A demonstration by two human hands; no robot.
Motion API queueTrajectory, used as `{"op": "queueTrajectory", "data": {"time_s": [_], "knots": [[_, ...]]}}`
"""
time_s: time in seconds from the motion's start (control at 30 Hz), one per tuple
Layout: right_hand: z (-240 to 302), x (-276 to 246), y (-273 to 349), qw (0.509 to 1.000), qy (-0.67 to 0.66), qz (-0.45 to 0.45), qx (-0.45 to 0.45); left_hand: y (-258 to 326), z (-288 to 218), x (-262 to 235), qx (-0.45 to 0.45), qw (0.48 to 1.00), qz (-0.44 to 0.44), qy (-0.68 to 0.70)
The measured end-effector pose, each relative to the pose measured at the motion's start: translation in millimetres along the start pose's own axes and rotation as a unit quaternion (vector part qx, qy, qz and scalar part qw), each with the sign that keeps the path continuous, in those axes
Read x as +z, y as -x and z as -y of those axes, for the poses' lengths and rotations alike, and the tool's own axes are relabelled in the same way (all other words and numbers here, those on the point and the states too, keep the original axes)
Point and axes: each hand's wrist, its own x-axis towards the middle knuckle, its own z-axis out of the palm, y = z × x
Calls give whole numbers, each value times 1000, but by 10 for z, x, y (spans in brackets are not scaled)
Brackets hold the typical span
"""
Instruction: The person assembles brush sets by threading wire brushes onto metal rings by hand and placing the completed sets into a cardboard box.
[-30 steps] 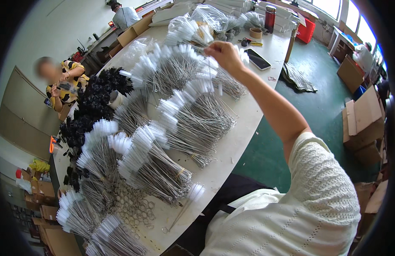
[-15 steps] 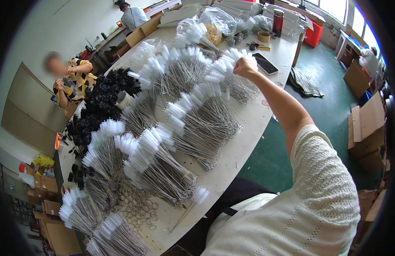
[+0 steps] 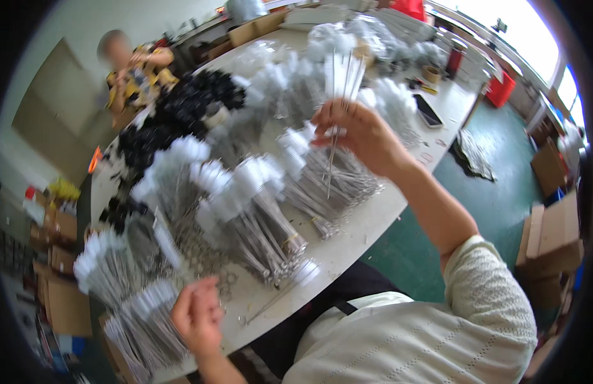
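My right hand [image 3: 363, 134] is raised over the middle of the table, closed around several wire-handled straw brushes [image 3: 342, 75]. Their white bristles point up and their thin wires hang below the fingers. At the lower left, near the table's front edge, my left hand [image 3: 199, 313] has loosely bent, parted fingers with nothing visible in them; it is slightly blurred. Bundles of the same brushes [image 3: 255, 224] cover the table between and beyond my hands. Beside my left hand lies a further bundle [image 3: 143, 326], and one loose brush [image 3: 274, 299] rests near the front edge.
Small metal rings [image 3: 227, 281] lie among the bundles. A heap of black pieces [image 3: 181, 112] sits at the far left, with a person [image 3: 137, 77] behind it. A phone [image 3: 428, 110], tape roll [image 3: 431, 74] and dark red flask [image 3: 455, 61] stand at the back right.
My right hand has lifted brushes from the far pile and brought them left and nearer. My left hand has come into view at the lower left. The view has shifted slightly.
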Motion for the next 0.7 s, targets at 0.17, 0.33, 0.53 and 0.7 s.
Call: {"op": "queueTrajectory", "data": {"time_s": [0.17, 0.33, 0.53, 0.7], "knots": [[-330, 1234, 452, 991, -55, 40, 112, -206, 259, 718, 197, 976, 79, -48], [-474, 1521, 675, 988, 74, 121, 59, -148, 257, 624, 322, 920, 36, -220], [-411, 1548, 656, 964, -179, 180, 83, -73, 193, 550, 364, 878, -22, -311], [-587, 1227, 607, 998, 35, 43, 3, -162, 250, 418, 501, 853, -114, -98]]}}
